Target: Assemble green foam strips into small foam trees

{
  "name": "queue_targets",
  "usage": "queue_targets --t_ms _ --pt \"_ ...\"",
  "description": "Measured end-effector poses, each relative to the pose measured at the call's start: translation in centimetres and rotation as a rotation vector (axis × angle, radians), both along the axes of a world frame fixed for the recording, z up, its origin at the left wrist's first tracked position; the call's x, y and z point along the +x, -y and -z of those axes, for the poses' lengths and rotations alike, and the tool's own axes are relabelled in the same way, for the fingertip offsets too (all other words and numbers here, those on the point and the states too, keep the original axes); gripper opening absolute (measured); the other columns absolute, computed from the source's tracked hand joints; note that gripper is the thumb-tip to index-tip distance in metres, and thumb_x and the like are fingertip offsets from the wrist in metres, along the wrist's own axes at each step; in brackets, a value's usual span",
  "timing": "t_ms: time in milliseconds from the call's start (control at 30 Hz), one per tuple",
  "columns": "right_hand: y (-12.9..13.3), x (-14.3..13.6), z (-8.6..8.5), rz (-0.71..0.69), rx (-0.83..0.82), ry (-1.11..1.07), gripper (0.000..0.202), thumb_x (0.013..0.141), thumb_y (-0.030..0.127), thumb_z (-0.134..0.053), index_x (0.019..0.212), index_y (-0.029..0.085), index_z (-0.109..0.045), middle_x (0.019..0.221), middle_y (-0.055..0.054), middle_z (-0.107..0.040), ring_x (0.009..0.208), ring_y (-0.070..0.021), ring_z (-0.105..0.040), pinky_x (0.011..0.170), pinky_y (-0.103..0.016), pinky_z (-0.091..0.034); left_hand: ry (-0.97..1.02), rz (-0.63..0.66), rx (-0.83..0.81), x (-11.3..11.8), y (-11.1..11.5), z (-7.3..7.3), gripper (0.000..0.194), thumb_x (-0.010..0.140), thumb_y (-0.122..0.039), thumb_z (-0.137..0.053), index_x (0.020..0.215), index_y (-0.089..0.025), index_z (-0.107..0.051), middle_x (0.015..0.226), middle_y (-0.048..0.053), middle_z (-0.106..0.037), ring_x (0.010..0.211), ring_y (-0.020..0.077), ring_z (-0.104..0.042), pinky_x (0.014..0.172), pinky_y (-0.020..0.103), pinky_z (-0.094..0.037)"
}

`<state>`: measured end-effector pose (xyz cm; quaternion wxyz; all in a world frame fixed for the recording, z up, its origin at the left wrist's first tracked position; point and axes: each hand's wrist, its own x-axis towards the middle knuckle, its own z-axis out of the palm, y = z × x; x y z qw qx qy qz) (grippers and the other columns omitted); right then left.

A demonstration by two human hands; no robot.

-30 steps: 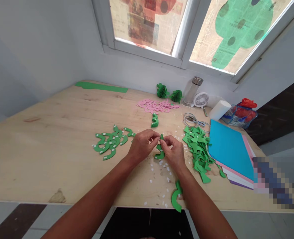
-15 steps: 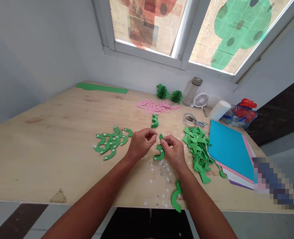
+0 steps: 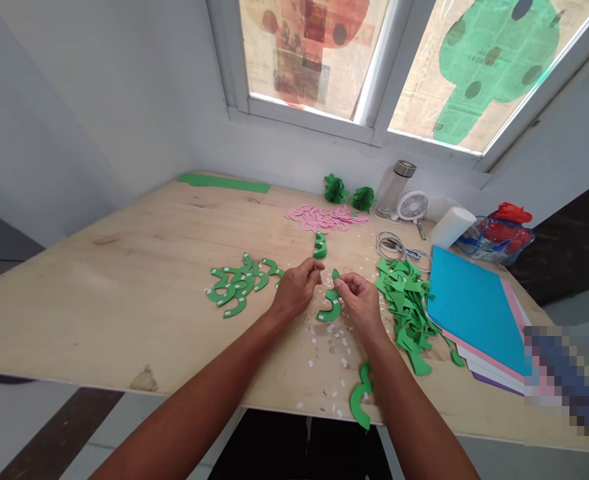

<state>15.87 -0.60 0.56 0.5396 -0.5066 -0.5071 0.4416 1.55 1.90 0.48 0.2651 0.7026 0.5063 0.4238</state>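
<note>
My right hand [image 3: 360,301] pinches the upper tip of a green curved paper cutout [image 3: 330,310] shaped like a "3", with small white squares on it. To the left of the cutout, my left hand [image 3: 298,288] hovers with loosely bent fingers slightly apart and nothing visible between them. Beyond the hands stands a small stack of similar green cutouts [image 3: 320,247]. A loose pile of green cutouts with white squares [image 3: 237,283] lies left of my left hand. Another green cutout [image 3: 360,400] rests at the table's front edge, beside my right forearm.
Green paper scraps [image 3: 404,307] are heaped at the right, beside blue sheets [image 3: 477,310]. Pink cutouts [image 3: 324,218], green paper ornaments [image 3: 335,189], a bottle [image 3: 394,190], a small fan [image 3: 412,206] and scissors [image 3: 414,254] lie farther back. Tiny white bits [image 3: 344,363] litter the tabletop.
My left fingers have loosened from a pinch, and the left hand has drawn slightly away from the cutout. My right hand keeps its hold. The whole view has shifted a little.
</note>
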Motion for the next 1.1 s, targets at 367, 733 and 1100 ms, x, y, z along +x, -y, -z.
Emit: queue_targets --t_ms 367,733,1100 --pt "0.1 -0.1 -0.2 0.018 -0.001 0.005 0.030 0.068 0.045 -0.068 0.068 0.015 -0.062 0.056 0.001 -0.058 0.050 -0.0101 -0.047 0.046 -0.021 -0.036 -0.013 -0.064 0.014 -0.3 -0.3 0.1 0.016 0.080 -0.019 -0.048 0.084 -0.021 -0.063 0.086 0.004 -0.070 0.081 0.0188 -0.063 0.075 0.030 -0.047" --pt "-0.1 0.0 0.0 0.019 -0.032 -0.069 0.027 0.066 0.042 -0.069 0.065 0.016 -0.061 0.053 0.003 -0.057 0.047 -0.0092 -0.048 0.046 -0.021 -0.036 -0.399 -0.242 -0.088 -5.0 -1.8 -1.7 0.020 0.079 -0.020 -0.048 0.089 -0.020 -0.065 0.090 0.006 -0.071 0.088 0.0241 -0.063 0.075 0.032 -0.044" --pt "-0.5 0.1 0.8 0.002 -0.040 -0.132 0.030 0.063 0.045 -0.071 0.065 0.016 -0.062 0.055 0.002 -0.058 0.050 -0.0108 -0.051 0.047 -0.021 -0.037 -1.103 -0.041 -0.050 -6.3 -2.2 -2.3 0.027 0.078 -0.016 -0.048 0.097 -0.020 -0.067 0.105 0.012 -0.065 0.099 0.0301 -0.055 0.073 0.037 -0.037"
